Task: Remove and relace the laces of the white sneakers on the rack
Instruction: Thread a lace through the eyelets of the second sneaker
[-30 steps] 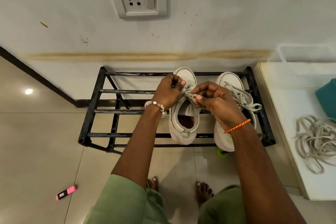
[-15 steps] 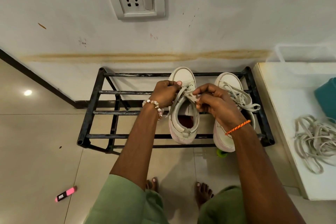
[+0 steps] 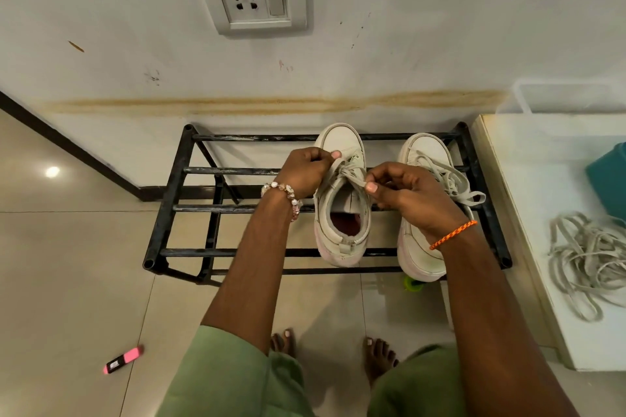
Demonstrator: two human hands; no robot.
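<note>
While both sneakers stand on the top bars of the black rack (image 3: 176, 179), toes toward the wall, the work is confined to the left sneaker (image 3: 340, 230), which sits near the middle of the rack with its heel toward the person. This orientation puts the eyelet rows and the open collar directly below the hands, so each lace end can be drawn toward the body.

The left hand (image 3: 306, 173) is curled at the outer side of the left sneaker, level with the eyelets, and pinches one lace end (image 3: 327, 176) between thumb and forefinger; the strand runs down along the side of the collar. The right hand (image 3: 403, 189) is curled over the inner side of the same sneaker and pinches the other lace end (image 3: 355, 181) at its fingertips, just above the tongue. The two strands meet at a crossing between the hands, over the upper eyelets. Held apart in this way, the ends appear to be under opposing tension, which probably serves to snug the crossing or start a knot; which of the two cannot be told.

The right sneaker (image 3: 421, 247) stands just beside the right wrist, laced, with its loops lying loose across the top. It is not touched. A separate bundle of laces (image 3: 586, 261) lies on the white surface (image 3: 542, 179) to the right, well apart from both hands.
</note>
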